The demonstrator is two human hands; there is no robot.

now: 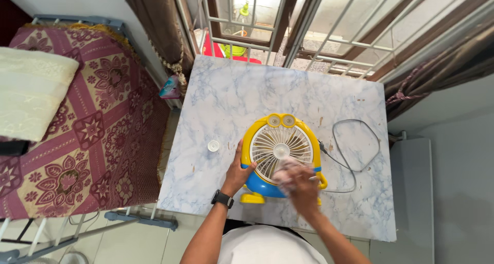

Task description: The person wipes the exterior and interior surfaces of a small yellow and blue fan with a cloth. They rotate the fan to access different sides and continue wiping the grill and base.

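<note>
Here, left hand [238, 172] grips a yellow fan [279, 153]; blurred right hand [301, 184] clutching a cloth [284, 170] could snag its grille.

Left hand [237, 172] on yellow fan [279, 153]; right hand [302, 188] with cloth [284, 170] against its grille.
</note>
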